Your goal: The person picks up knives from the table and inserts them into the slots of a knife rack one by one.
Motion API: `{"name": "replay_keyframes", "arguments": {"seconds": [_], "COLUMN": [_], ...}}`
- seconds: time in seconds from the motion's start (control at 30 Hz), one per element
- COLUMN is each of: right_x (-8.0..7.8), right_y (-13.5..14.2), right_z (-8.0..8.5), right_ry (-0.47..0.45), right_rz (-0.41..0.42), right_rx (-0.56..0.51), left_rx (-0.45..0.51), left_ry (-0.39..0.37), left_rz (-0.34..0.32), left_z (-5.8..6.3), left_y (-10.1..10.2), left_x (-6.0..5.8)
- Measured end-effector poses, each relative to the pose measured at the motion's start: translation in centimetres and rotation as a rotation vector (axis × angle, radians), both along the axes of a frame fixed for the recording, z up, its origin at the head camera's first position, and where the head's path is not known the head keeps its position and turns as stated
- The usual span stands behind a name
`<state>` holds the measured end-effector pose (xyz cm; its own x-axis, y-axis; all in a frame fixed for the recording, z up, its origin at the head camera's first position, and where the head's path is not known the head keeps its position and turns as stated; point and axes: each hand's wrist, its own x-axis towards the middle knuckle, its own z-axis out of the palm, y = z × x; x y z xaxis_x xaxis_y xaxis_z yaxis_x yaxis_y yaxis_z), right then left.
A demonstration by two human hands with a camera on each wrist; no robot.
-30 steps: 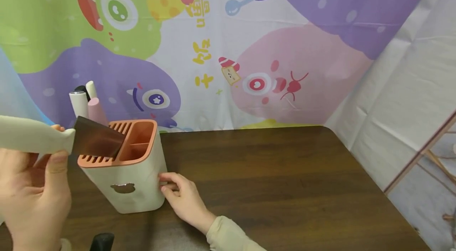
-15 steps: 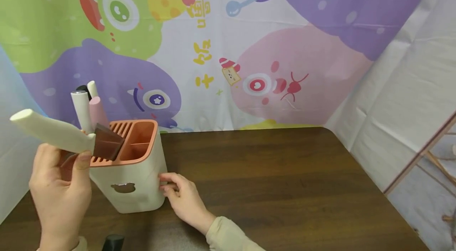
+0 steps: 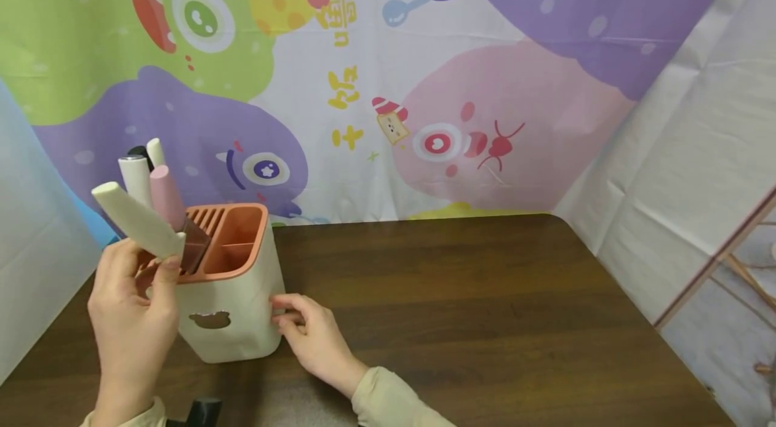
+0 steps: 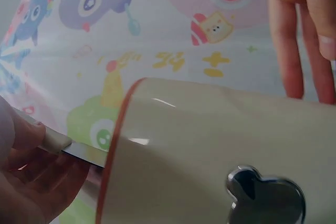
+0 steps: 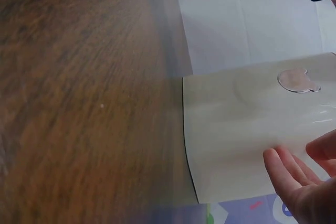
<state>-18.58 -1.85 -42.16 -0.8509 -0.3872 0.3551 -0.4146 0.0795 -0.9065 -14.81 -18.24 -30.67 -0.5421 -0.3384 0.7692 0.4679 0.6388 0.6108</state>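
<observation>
A cream knife block (image 3: 242, 316) with an orange slotted top (image 3: 259, 238) and a shiny bear-shaped badge stands on the table. My left hand (image 3: 133, 312) pinches a kitchen knife by its cream handle (image 3: 139, 221), near where the blade begins. Its broad blade (image 3: 195, 245) tilts down over the slots; in the left wrist view the blade (image 4: 83, 156) reaches the orange rim. How deep it sits is hidden. Against the block's right side rest the loosely bent fingers of my right hand (image 3: 321, 343), also seen in the right wrist view touching the cream wall (image 5: 236, 129).
White, pink and black handles rise from the block's back left, the pink handle (image 3: 166, 194) just behind the held knife. Two open compartments (image 3: 239, 225) lie right of the slots. A cartoon cloth (image 3: 376, 77) hangs behind the dark wooden table (image 3: 485, 319).
My left hand has moved right with the knife, and the handle has tipped up more steeply while the blade shifted down toward the slots. My right hand stays at the block's side.
</observation>
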Motion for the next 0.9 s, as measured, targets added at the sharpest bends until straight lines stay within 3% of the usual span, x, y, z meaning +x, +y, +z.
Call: {"name": "replay_keyframes", "arguments": {"seconds": [0.27,0.67,0.9], "right_x": [-0.19,-0.05,0.04], "right_y": [0.36,0.43,0.24], "right_z": [0.00,-0.05,-0.04], "right_ry": [-0.014,-0.025,-0.054], "right_rz": [0.006,0.008,0.015], "right_rx": [0.008,0.022,0.041], "left_rx": [-0.167,-0.195,-0.224], "left_ry": [-0.040,-0.221,-0.224], "left_rz": [0.019,0.070,0.101], "left_z": [0.00,-0.49,-0.44], "left_y": [0.43,0.57,0.60], "left_x": [-0.21,-0.25,-0.16]}}
